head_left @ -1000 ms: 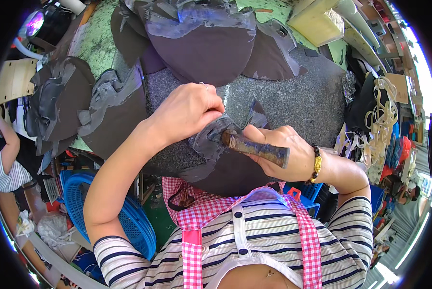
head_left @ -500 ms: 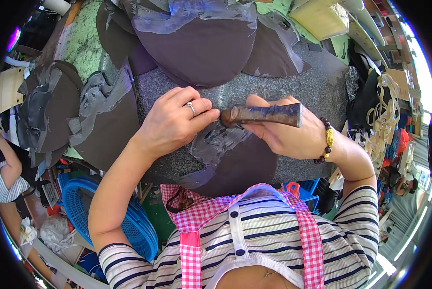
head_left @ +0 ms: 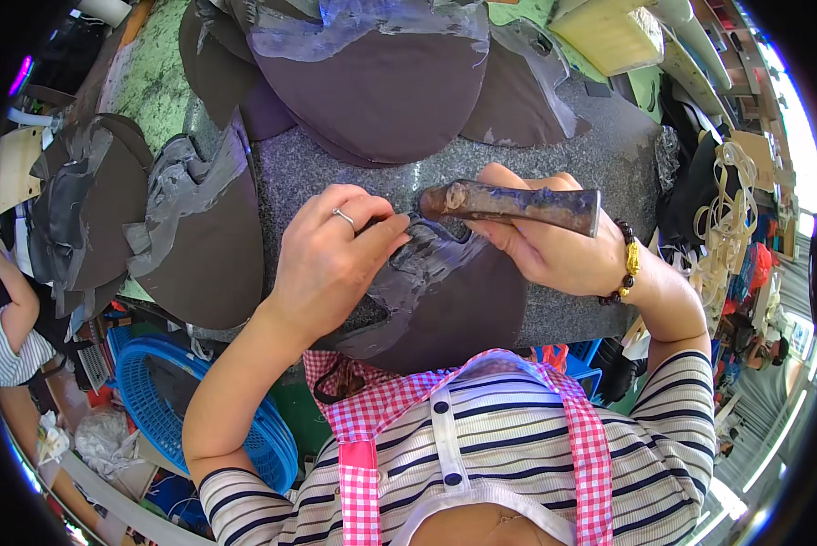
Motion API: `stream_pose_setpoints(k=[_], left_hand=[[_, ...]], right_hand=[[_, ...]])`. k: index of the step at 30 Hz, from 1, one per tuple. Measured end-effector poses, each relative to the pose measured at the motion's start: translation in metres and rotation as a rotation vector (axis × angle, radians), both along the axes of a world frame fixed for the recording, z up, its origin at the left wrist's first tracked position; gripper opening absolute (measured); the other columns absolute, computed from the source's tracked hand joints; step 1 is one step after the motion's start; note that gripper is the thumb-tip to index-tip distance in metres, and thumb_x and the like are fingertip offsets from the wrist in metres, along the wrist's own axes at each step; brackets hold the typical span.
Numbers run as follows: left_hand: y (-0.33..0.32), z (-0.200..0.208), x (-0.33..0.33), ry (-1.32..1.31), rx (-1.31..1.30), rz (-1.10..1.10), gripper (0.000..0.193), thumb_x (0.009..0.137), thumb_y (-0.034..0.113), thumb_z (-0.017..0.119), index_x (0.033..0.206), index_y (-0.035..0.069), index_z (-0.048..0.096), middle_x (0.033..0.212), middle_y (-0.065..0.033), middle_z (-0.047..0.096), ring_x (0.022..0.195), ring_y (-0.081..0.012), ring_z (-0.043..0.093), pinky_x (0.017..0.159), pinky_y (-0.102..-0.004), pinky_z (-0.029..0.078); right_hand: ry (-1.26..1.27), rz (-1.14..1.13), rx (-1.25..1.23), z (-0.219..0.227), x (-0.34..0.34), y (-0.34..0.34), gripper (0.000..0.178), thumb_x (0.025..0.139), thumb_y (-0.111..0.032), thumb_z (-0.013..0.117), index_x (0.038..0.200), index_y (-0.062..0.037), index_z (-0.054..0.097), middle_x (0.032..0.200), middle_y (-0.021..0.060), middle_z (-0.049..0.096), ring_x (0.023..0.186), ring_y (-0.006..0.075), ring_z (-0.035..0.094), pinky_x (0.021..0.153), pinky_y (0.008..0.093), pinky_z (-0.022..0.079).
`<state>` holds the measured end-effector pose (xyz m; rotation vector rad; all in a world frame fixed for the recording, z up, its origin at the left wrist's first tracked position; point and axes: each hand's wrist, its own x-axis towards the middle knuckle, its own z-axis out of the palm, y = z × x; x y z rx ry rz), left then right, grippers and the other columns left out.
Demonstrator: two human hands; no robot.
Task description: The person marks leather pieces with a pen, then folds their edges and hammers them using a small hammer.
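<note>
A dark brown cut piece [head_left: 467, 305], flat and round-edged with a grey-smeared band, lies on the speckled stone slab [head_left: 608, 132] in front of me. My left hand [head_left: 326, 259], a ring on one finger, pinches the upper left edge of that smeared band. My right hand [head_left: 563, 250] is wrapped round a hammer whose worn, rusty metal head [head_left: 517, 204] points left, its round face close to my left fingertips. The hammer's handle is hidden behind the head and my fingers. Whether the face touches the piece I cannot tell.
Similar brown pieces [head_left: 372, 100] overlap at the slab's far side, and more [head_left: 199, 246] lie at the left. A cream block [head_left: 613, 41] stands far right. Blue plastic baskets [head_left: 144, 391] are below left. Pale strips [head_left: 731, 196] hang at the right. Another person's arm [head_left: 8, 282] shows far left.
The hammer has shifted slightly right and away from me. My left hand has moved a little nearer and to the right, with its fingers bent more at the piece's edge.
</note>
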<state>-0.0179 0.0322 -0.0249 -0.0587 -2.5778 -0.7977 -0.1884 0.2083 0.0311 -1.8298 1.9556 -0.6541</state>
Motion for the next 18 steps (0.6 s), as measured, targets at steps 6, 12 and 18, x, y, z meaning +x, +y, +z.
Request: stream_pose_setpoints(k=[6,12,18], left_hand=[[0.006,0.006,0.004,-0.013,-0.190,-0.027,0.025,0.069,0.006,0.076,0.093,0.004,0.071,0.091,-0.0056,0.062,0.085,-0.0243,0.062,0.071,-0.0369,0.051],[0.012,0.017,0.002,-0.073,-0.312,-0.037,0.026,0.069,0.007,0.077,0.093,0.001,0.070,0.092,-0.0081,0.061,0.085,-0.0246,0.062,0.070,-0.0360,0.051],[0.015,0.010,0.016,-0.118,0.037,0.233,0.023,0.070,0.007,0.079,0.091,0.004,0.071,0.093,-0.0062,0.063,0.082,-0.0245,0.062,0.069,-0.0352,0.051]], right_hand=[[0.049,-0.013,0.009,0.005,0.002,-0.004,0.014,0.081,-0.004,0.069,0.095,-0.0020,0.066,0.091,0.0151,0.062,0.058,0.0314,0.059,0.052,0.0381,0.047],[0.086,-0.003,-0.019,0.004,0.002,-0.008,0.022,0.081,-0.009,0.071,0.102,-0.0042,0.066,0.087,0.0143,0.063,0.059,0.0308,0.057,0.052,0.0389,0.044],[0.071,-0.034,0.208,0.016,0.007,-0.013,0.019,0.085,-0.014,0.062,0.101,-0.0055,0.056,0.065,0.0105,0.058,0.056,0.0359,0.060,0.052,0.0443,0.048]])
